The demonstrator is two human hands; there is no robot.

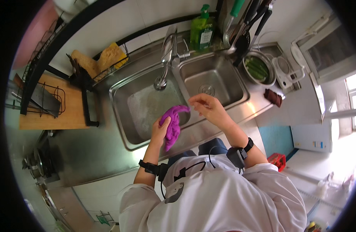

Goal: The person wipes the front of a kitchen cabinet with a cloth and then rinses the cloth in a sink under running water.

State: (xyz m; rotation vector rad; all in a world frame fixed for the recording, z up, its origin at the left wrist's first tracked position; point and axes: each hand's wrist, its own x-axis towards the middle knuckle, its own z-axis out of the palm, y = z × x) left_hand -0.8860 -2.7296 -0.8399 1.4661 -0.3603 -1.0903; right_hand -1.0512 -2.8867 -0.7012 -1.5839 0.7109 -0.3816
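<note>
My left hand (161, 130) grips a bunched purple cloth (172, 124) over the front right part of the large basin of a stainless steel double sink (123, 127). The cloth hangs in folds, one end pointing right and the other down over the counter's front. To its right, my right hand (206, 106) holds nothing, with its fingers loosely curled and apart above the front of the smaller basin (224, 69). A chrome faucet (167, 55) rises behind the sink, its spray head (160, 83) over the large basin. Shallow cloudy water seems to cover that basin's floor.
A green soap pump bottle (201, 32) stands behind the sink. On the right are a metal bowl of green vegetables (257, 69), a white appliance (285, 72) and a dark red cloth (273, 97). Sponges (109, 58) sit in a wire rack; a cleaver (46, 100) is far left.
</note>
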